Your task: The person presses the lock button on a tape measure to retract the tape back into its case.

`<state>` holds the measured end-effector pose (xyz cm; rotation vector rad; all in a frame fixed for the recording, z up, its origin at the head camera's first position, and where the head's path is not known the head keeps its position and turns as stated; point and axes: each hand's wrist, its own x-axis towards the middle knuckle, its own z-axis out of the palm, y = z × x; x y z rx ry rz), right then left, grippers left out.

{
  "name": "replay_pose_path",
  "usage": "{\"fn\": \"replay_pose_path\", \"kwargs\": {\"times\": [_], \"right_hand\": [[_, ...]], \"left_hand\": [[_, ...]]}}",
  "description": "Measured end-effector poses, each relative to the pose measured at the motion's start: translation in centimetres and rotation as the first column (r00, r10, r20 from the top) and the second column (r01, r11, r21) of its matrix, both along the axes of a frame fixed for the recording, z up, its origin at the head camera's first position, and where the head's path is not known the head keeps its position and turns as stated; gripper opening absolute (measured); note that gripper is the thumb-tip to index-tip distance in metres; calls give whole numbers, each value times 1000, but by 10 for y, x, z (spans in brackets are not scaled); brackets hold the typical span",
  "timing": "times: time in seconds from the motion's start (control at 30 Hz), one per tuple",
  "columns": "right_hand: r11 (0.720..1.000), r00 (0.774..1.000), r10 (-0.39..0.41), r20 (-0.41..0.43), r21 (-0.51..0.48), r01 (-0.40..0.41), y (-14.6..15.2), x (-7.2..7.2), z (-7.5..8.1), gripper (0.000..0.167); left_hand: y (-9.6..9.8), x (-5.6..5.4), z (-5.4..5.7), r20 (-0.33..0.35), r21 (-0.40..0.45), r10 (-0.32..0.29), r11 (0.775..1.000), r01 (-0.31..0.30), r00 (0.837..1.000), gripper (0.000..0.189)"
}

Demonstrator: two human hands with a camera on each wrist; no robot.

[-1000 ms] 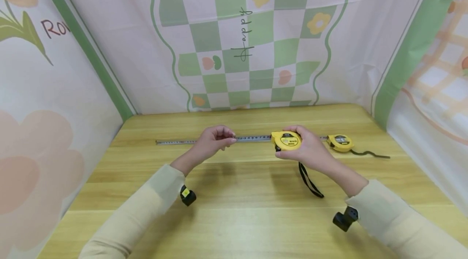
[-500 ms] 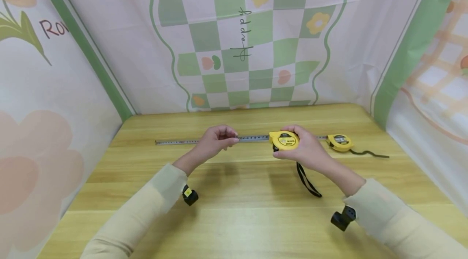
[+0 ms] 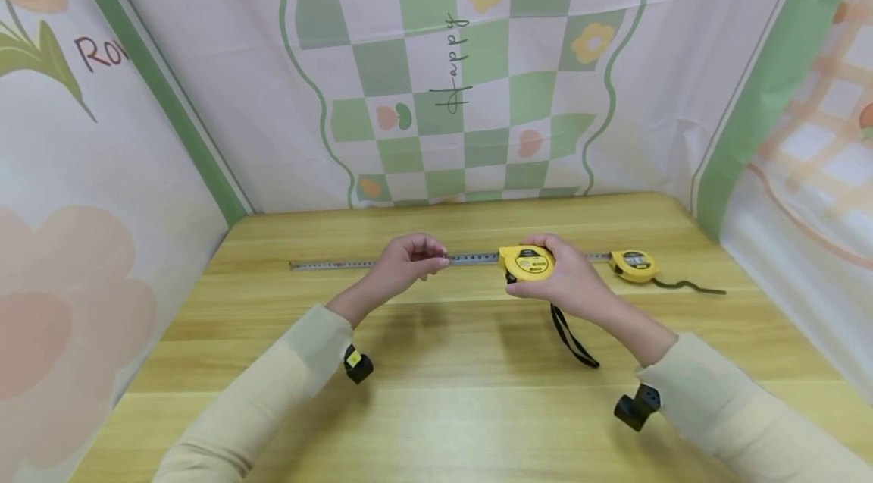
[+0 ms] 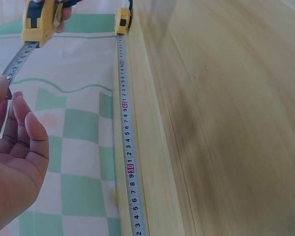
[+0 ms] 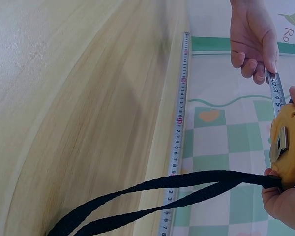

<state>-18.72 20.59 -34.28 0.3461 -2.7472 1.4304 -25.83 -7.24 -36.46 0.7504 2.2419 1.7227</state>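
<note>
My right hand (image 3: pixel 569 278) grips a yellow tape measure (image 3: pixel 528 263) above the table, its black wrist strap (image 5: pixel 187 179) dangling below. A short length of metal blade (image 3: pixel 474 258) runs out of the case to the left. Between thumb and index finger, my left hand (image 3: pixel 402 267) pinches the end of that blade, as the left wrist view also shows. On the table behind both hands lies a second yellow tape measure (image 3: pixel 634 266). Its long blade (image 4: pixel 128 132) is pulled out flat toward the left, partly hidden behind my hands in the head view.
The wooden table (image 3: pixel 436 392) has a back edge against a patterned fabric wall (image 3: pixel 470 89). More printed cloth hangs at the left and right. A dark cord (image 3: pixel 689 286) trails right from the lying tape measure. Small black cameras (image 3: pixel 637 407) sit at both wrists.
The hands have come slightly closer: the right has moved left with the tape measure, the left a little right. The exposed blade between them is shorter. The lying tape measure stays put.
</note>
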Motion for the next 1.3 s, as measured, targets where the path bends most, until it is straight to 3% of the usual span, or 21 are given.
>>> {"fn": "replay_pose_path", "kwargs": {"times": [1.3], "right_hand": [[1000, 1000, 11, -2, -9, -11, -12, -3, -4, 77]], "left_hand": [[11, 2, -1, -24, 20, -32, 999, 32, 999, 13]]}}
